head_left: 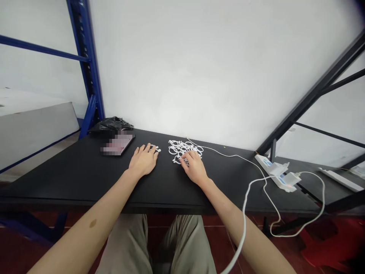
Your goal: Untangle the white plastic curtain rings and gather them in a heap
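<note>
**While left hand (144,161) lies flat, right hand (195,167) rests on ring cluster (182,147)**

A black worktop (85,171) meets a white wall (199,68). Both hands released, palms down. The ring cluster lies under and just beyond the right fingertips, long axis running sideways along the wall.

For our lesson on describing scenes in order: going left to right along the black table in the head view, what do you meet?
Black bag → left hand → white rings → power strip
</note>
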`<action>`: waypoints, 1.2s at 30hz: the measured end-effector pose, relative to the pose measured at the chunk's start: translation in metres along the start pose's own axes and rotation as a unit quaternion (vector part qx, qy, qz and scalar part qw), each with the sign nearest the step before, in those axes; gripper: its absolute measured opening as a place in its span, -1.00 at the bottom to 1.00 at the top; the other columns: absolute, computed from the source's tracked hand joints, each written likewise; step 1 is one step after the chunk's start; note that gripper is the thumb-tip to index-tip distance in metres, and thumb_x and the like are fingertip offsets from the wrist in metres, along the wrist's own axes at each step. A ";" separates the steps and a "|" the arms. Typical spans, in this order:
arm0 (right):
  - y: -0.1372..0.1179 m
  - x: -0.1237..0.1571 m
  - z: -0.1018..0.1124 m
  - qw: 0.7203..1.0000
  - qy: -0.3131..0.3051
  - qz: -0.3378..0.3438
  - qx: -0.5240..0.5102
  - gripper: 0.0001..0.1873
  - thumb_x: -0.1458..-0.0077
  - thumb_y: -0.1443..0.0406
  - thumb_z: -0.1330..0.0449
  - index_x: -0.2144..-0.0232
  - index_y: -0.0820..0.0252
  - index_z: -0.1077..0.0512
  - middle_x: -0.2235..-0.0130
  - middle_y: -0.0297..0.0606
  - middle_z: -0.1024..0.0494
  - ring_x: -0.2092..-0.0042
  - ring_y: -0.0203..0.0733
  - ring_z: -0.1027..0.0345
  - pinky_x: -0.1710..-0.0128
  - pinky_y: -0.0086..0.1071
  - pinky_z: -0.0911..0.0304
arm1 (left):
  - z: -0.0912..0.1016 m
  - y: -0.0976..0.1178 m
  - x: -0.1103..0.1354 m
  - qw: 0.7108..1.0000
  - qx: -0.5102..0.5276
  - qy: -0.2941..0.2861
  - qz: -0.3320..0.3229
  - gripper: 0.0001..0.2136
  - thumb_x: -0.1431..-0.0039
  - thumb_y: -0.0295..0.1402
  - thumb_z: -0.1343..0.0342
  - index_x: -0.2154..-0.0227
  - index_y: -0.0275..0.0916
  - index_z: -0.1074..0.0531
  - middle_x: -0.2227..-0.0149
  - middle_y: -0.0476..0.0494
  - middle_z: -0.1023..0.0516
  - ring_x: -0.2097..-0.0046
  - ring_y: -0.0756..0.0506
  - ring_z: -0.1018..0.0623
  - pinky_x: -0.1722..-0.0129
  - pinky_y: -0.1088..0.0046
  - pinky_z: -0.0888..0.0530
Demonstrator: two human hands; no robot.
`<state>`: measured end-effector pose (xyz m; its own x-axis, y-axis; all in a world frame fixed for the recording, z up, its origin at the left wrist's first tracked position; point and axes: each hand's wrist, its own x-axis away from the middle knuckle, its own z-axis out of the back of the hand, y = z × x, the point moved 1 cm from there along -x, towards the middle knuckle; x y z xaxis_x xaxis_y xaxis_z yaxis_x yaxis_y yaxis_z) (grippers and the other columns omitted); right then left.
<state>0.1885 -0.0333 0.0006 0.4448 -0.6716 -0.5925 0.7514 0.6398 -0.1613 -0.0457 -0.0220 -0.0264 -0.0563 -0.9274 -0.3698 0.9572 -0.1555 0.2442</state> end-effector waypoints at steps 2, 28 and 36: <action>0.005 -0.008 -0.003 0.999 0.020 -0.009 -0.045 -0.85 -0.27 0.26 -0.07 0.29 0.13 -0.43 0.25 -0.16 -0.48 0.14 -0.08 -0.33 0.05 -0.15 -0.28 | -0.001 0.000 -0.001 1.000 -0.010 0.011 0.000 -0.56 -0.32 -0.25 0.20 -0.16 -0.25 -0.34 -0.23 -0.33 -0.36 -0.24 -0.33 -0.32 -0.21 -0.03 -0.20; 0.011 -0.047 -0.001 0.953 0.053 -0.097 -0.282 -0.86 -0.17 0.38 -0.13 0.40 0.10 -0.46 0.33 -0.35 -0.57 0.27 -0.24 -0.41 0.20 -0.34 -0.33 | 0.000 0.054 -0.027 0.966 0.144 0.041 -0.211 -0.61 -0.30 -0.15 -0.02 -0.11 -0.19 -0.29 0.06 -0.19 -0.51 0.04 -0.22 -0.41 0.03 0.15 -0.38; 0.010 -0.038 -0.006 0.958 0.021 -0.142 -0.247 -0.77 -0.21 0.22 -0.17 0.08 0.09 -0.43 0.30 -0.32 -0.56 0.28 -0.24 -0.42 0.19 -0.33 -0.31 | 0.015 0.027 -0.028 0.977 0.159 0.071 -0.122 -0.60 -0.28 -0.12 -0.02 -0.08 -0.22 -0.28 0.04 -0.19 -0.50 -0.03 -0.24 -0.40 0.03 0.19 -0.41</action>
<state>0.1762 0.0011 0.0165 0.2289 -0.8356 -0.4994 0.5121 0.5397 -0.6682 -0.0227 -0.0048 0.0039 -0.2094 -0.7966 -0.5670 0.7827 -0.4841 0.3911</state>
